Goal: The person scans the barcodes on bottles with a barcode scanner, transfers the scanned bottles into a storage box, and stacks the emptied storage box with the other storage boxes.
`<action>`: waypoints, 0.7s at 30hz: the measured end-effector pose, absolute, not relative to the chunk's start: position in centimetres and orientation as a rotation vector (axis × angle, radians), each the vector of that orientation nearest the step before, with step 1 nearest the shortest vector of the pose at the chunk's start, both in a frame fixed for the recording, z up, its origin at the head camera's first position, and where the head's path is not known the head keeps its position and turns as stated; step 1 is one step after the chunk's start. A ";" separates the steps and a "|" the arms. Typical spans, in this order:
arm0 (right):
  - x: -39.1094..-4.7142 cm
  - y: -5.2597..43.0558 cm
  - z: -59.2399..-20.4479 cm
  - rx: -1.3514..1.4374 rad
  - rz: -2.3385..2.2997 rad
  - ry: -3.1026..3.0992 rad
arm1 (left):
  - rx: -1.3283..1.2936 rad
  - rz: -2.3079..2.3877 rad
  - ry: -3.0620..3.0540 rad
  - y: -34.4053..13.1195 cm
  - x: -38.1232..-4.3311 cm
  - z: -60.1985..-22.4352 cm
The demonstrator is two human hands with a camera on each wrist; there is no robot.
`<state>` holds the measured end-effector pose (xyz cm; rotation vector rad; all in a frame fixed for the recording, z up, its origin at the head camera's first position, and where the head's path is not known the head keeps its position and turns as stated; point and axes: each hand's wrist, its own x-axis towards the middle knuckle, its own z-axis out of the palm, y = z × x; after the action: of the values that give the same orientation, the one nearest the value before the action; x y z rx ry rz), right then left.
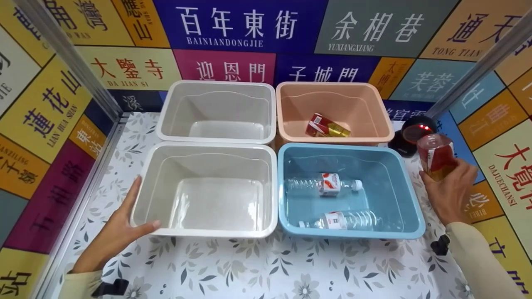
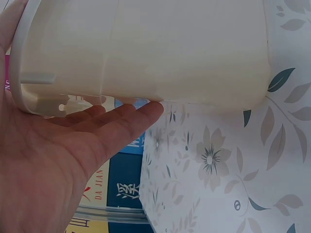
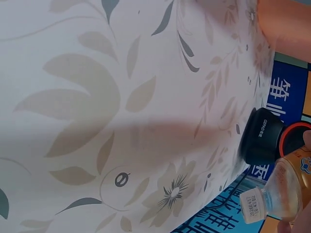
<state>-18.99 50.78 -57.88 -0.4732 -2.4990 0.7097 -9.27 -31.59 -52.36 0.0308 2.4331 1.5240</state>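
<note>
On the right, my right hand grips a clear plastic bottle with a red and orange label. Its white cap shows in the right wrist view, pointing down and left. Close behind the bottle stands a black scanner with a red light. At the near left corner of the front white bin rests my left hand, fingers straight along the outer side under the rim and thumb against the front edge. The left wrist view shows those fingers touching the bin wall.
Behind the front white bin is a grey-white bin. A peach bin holds a red and gold carton or can. Two clear bottles lie in the blue bin. Sign-printed panels surround the floral tabletop.
</note>
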 end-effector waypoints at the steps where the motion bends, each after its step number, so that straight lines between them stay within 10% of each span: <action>1: -19.0 50.7 -58.0 -0.475 0.698 -2.500 | 0.029 1.525 2.432 -31.6 -9.3 -52.3; 21: -19.1 50.7 -58.9 -0.347 0.471 -2.546 | 0.020 1.520 2.437 -31.5 -9.3 -52.3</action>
<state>-19.15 50.70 -58.93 -0.3468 -2.5457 0.4713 -9.27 -31.50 -52.28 0.0195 2.4371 1.5198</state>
